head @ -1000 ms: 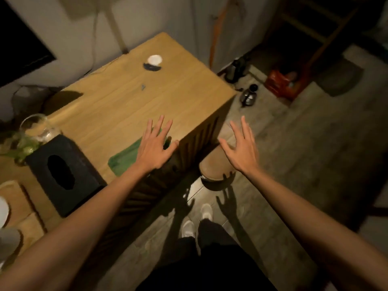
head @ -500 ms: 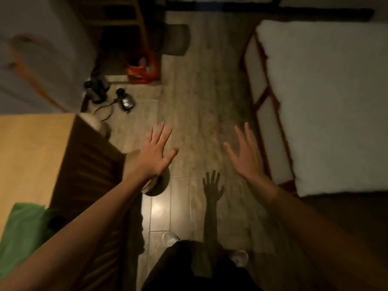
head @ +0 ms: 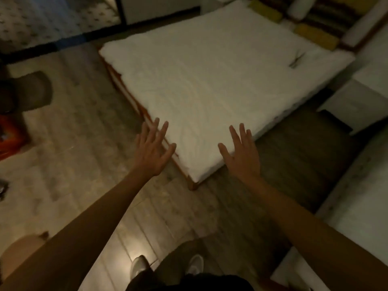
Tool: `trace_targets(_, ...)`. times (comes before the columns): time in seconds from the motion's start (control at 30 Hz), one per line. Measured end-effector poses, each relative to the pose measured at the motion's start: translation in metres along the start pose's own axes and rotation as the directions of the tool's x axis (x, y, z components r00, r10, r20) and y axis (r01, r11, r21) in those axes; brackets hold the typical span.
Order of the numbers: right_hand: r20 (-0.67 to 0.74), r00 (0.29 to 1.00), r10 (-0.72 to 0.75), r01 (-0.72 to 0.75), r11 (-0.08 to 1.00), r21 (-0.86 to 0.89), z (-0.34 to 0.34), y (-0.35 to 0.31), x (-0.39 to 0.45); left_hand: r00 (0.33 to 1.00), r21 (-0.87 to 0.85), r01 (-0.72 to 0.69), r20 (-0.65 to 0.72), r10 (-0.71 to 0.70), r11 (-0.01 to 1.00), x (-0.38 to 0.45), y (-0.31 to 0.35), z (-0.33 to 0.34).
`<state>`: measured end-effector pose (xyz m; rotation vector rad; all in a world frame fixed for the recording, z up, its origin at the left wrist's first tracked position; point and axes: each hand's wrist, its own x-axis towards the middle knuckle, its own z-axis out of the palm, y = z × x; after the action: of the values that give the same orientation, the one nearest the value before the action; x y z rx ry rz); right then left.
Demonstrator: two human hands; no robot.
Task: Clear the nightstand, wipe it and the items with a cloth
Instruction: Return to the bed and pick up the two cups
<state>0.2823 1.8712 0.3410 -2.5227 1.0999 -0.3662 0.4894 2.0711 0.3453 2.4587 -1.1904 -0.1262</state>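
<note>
Nightstand not in frame; neither it nor the cloth can be located from this view, so the task's objects are out of sight.

Largest item: white quilted mattress on a low orange-edged wooden frame (head: 210,80), filling the upper centre and right of the frame. Pale wood-plank floor (head: 73,164) covers the left and lower centre. Dark olive floor mat (head: 294,160) at centre right, beside the bed's near corner.

Left hand (head: 152,153), centre frame: fingers spread and straight, nothing held, over the bed's left edge. Right hand (head: 241,156): likewise spread, empty, over the near corner of the mattress. White shoes (head: 138,267) at bottom centre. Small scissor-like object (head: 296,59) on the mattress, upper right; blurred, identity uncertain.

Risks, judged: dim light and motion blur make footing poor; a step forward could catch the frame's protruding corner or the mat's edge. Items set on the soft mattress may tip or roll. If the object is scissors, a blind reach there could cut.
</note>
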Motion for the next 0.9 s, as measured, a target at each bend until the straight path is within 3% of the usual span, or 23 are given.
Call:
trace_targets(0.3, -0.126, 0.959, 0.254, -0.259, 0.965, -0.028, -0.062, 0.153, 0.026, 0.954, -0.026, -0.279, 0.104, 0.28, 0.96, 0.112, 0.161, 0.084)
trace_targets(0.47, -0.146, 0.923, 0.357, -0.362, 0.932, -0.011, -0.081, 0.23, 0.061, 0.92, -0.036, -0.36, 0.153, 0.361, 0.932, 0.188, 0.228, 0.134)
trace_targets(0.9, -0.118, 0.834, 0.54, -0.54, 0.841, 0.029, -0.143, 0.408, 0.252, 0.846, -0.08, -0.462, 0.26, 0.466, 0.883, 0.414, 0.408, 0.249)
